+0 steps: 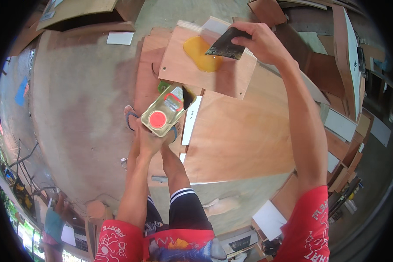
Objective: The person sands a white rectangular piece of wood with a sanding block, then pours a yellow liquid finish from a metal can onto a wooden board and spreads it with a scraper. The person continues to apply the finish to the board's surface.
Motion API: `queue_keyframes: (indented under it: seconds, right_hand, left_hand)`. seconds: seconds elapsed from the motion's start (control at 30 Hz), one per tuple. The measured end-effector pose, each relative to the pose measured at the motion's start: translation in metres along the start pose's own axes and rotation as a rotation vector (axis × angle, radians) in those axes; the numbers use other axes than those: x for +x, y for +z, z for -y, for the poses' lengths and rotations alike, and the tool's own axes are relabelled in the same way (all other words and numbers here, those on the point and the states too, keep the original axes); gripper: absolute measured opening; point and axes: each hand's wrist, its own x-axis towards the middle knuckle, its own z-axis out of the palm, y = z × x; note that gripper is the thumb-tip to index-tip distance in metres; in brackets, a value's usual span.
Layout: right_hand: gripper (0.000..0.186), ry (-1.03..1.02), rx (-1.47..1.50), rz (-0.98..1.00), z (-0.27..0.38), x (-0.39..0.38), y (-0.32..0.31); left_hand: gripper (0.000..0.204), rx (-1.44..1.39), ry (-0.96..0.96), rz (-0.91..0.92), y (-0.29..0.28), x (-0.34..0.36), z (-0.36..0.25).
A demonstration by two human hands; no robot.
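My left hand (149, 140) is closed around the lower end of a rectangular gold metal can (163, 109) with a round red cap (157, 119). The can is tilted over my feet, its far end near the edge of a small plywood panel (174, 61). On that panel lies a puddle of thick yellow glue-like liquid (196, 50). Between the thumb and fingers of my right hand (264, 41) is a thin black flat spreader (228, 46), its ragged edge over the right side of the puddle. Whether that edge touches the liquid I cannot tell.
A large plywood sheet (240, 135) lies below the panel, with a white strip (191, 122) along its left side. Wooden cabinet parts (343, 65) crowd the right. A wooden box (87, 17) stands far left. Another person (54, 225) is at the lower left; a pale animal (222, 205) lies on the floor.
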Motion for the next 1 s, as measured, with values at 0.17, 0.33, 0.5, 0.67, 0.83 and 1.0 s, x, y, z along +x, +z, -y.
queue_keyframes:
  seconds: [0.17,0.33,0.5,0.67,0.83,1.0]
  right_hand:
    - [0.029,-0.072,-0.126,0.080,0.017,0.017,0.012]
    - [0.029,-0.056,-0.141,0.102,0.020,0.027,0.018]
    - [0.032,-0.208,-0.239,0.142,0.031,0.034,0.018]
    - [0.032,-0.261,-0.272,0.066,0.000,0.036,0.022]
    - [0.036,-0.119,-0.221,-0.041,-0.009,0.004,0.024]
    - [0.029,-0.070,-0.115,-0.102,0.006,-0.002,0.028]
  left_hand:
    - [0.089,-0.073,0.033,-0.101,0.035,0.012,0.011]
    - [0.086,-0.146,0.066,-0.153,0.068,0.016,0.045]
    - [0.075,-0.200,0.048,-0.181,0.088,-0.002,0.053]
    - [0.066,-0.215,0.070,-0.211,0.096,-0.014,0.036]
    - [0.057,-0.217,0.100,-0.297,0.085,-0.022,0.020]
    - [0.055,-0.183,0.117,-0.360,0.085,-0.029,0.016]
